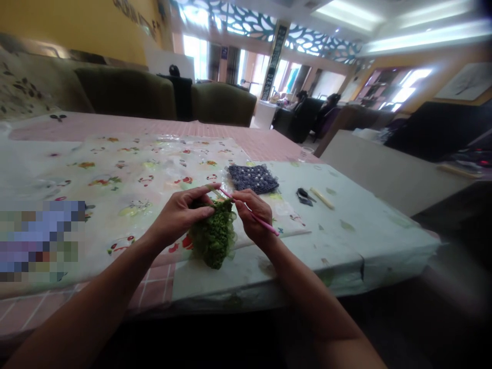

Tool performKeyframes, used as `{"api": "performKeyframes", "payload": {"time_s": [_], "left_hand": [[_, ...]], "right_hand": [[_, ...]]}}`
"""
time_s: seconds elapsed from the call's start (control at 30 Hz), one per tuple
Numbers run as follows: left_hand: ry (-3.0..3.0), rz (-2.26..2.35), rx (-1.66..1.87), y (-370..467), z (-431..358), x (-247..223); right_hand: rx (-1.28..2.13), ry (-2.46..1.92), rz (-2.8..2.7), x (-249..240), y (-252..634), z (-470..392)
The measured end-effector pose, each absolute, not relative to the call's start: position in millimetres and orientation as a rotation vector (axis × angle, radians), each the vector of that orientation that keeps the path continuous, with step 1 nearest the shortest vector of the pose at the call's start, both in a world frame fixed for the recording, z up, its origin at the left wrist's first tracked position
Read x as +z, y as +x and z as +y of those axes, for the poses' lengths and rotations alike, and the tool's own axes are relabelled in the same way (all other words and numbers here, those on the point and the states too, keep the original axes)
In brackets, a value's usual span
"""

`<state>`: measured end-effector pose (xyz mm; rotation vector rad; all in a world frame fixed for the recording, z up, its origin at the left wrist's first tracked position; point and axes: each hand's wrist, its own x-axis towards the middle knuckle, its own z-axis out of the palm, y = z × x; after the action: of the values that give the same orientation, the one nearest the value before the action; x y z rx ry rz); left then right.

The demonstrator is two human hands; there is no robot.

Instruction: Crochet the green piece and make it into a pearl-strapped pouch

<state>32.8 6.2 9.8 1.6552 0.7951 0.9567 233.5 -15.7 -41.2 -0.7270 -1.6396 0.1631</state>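
My left hand [187,207] pinches the top edge of a green crocheted piece [215,236] with a ruffled, sheer border, its index finger stretched toward the hook's tip. The piece hangs down over the near part of the table. In my right hand [253,211] is a pink crochet hook [265,224], gripped like a pen, its handle end sticking out past the palm. The hook's tip meets the green piece's upper corner, between both hands. Just beyond the hands lies a dark purple-grey crocheted piece [252,178] dotted with white beads.
To the right lie small black scissors or snips [305,196] and a pale yellow stick [322,198]. Patterned plastic covers [115,197] overlap on the table. Padded chairs [224,104] stand along its far side. A blurred-out patch hides something at left.
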Motion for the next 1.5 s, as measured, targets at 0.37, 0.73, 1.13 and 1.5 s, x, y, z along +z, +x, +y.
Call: {"api": "performKeyframes", "payload": {"time_s": [0.37, 0.73, 1.13, 1.5], "left_hand": [[1.601, 0.755, 0.900, 26.4, 16.8, 5.5], [1.725, 0.862, 0.881, 26.9, 12.7, 14.1], [1.941, 0.984, 0.927, 31.2, 9.4, 15.7], [2.041, 1.007, 0.936, 34.5, 7.1, 14.8]], "right_hand": [[0.096, -0.676, -1.682, -39.7, 237.1, -16.3], [0.144, -0.493, -2.087, -22.4, 255.8, -12.9], [-0.049, -0.546, -2.068, -26.5, 246.4, -18.0], [-0.189, -0.607, -2.083, -32.7, 241.1, -16.4]]}}
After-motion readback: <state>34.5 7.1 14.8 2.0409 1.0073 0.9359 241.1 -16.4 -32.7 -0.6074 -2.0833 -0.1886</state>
